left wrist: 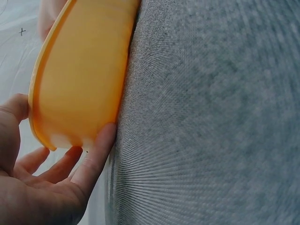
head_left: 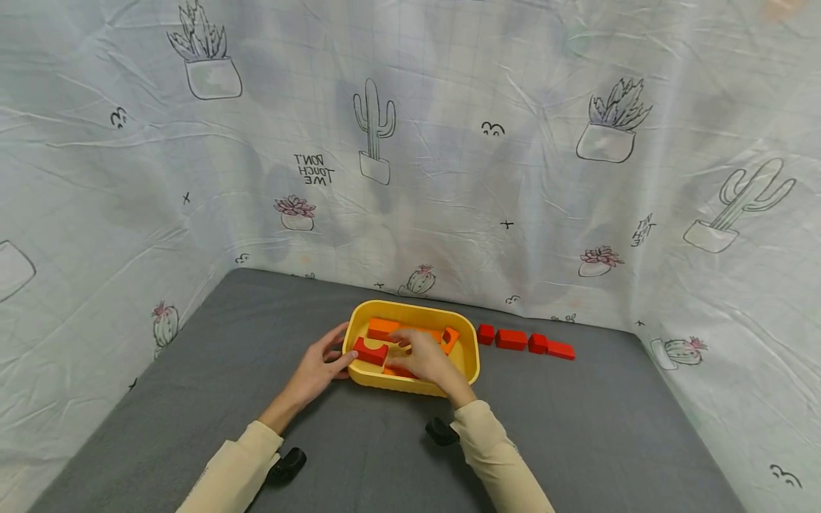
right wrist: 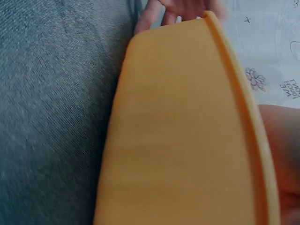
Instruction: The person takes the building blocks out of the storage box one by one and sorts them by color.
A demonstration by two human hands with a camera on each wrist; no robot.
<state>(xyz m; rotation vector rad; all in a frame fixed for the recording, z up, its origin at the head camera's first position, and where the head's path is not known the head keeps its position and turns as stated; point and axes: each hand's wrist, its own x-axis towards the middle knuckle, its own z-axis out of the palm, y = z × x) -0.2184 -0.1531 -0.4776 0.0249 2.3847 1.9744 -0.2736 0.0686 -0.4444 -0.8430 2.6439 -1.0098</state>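
A yellow plastic bin (head_left: pixel 410 388) stands on the grey cloth, holding red and orange toy blocks. My left hand (head_left: pixel 318 363) grips its left end, thumb over the rim and fingers against the outer wall, as the left wrist view also shows. Close by that thumb, inside the bin, lies a red block with a curved notch (head_left: pixel 370 352). My right hand (head_left: pixel 425 356) reaches down into the bin, thumb and forefinger apart above the blocks. Behind it are an orange block (head_left: pixel 383 328) and an orange arch block (head_left: pixel 450 338). The bin wall hides this hand's fingers in the right wrist view.
Right of the bin, several red blocks (head_left: pixel 511 340) lie in a row on the grey cloth (head_left: pixel 577 427). A white curtain printed with cacti (head_left: pixel 442 199) hangs behind and at both sides. Black wrist devices (head_left: pixel 286 467) sit beneath both sleeves.
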